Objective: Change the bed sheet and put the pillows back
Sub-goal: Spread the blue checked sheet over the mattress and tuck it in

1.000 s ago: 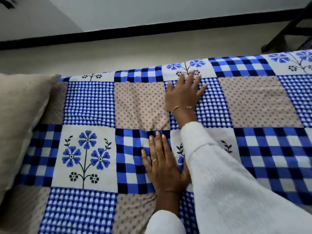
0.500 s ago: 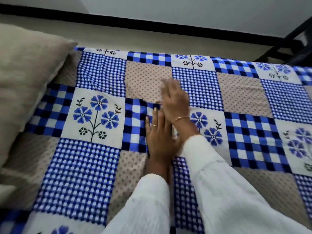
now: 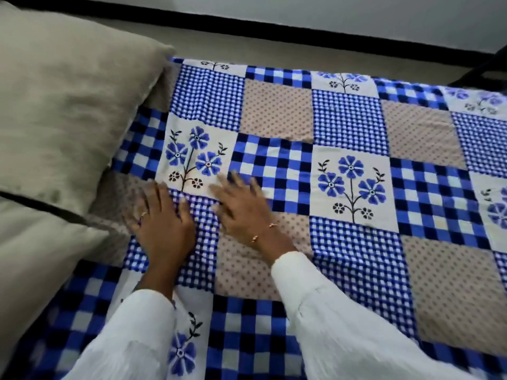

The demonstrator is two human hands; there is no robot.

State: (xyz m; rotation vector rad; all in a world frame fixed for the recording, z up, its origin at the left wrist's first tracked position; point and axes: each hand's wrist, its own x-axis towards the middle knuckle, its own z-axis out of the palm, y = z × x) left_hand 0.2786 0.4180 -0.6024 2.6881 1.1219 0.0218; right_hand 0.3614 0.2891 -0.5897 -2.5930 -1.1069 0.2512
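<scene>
floor [image 3: 247, 48]: pale, runs beyond the bed's far edge | baseboard [image 3: 274, 34]: dark strip along the foot of the wall | wall [image 3: 329, 12]: light grey, top of view | dark furniture frame [image 3: 482, 69]: far right, blurred

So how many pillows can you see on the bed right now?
2. One pillow lies at the upper left on the bed sheet; a second pillow sits below it at the left edge. More may lie out of frame.

Two pillows [image 3: 63, 111] block the left; the bed sheet [image 3: 356, 242] lies open rightward.
</scene>
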